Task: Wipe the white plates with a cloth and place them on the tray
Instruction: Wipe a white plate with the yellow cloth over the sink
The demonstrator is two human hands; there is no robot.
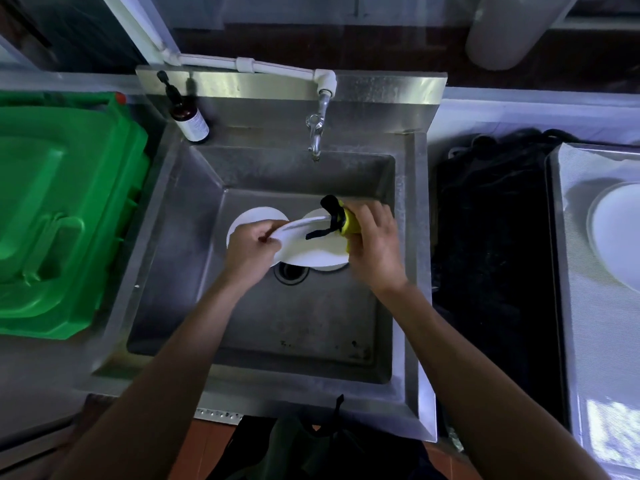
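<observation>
Over the steel sink, my left hand grips the left rim of a white plate and holds it tilted. My right hand grips a yellow cloth with black straps and presses it against the plate's right edge. Two more white plates lie on the sink floor, one at the back left and one mostly hidden beneath the held plate. On the metal tray at the far right lies another white plate.
A tap hangs over the sink's back edge, with a dark pump bottle at the back left corner. A green plastic lid lies left of the sink. A black mat lies between sink and tray. The drain is below the plate.
</observation>
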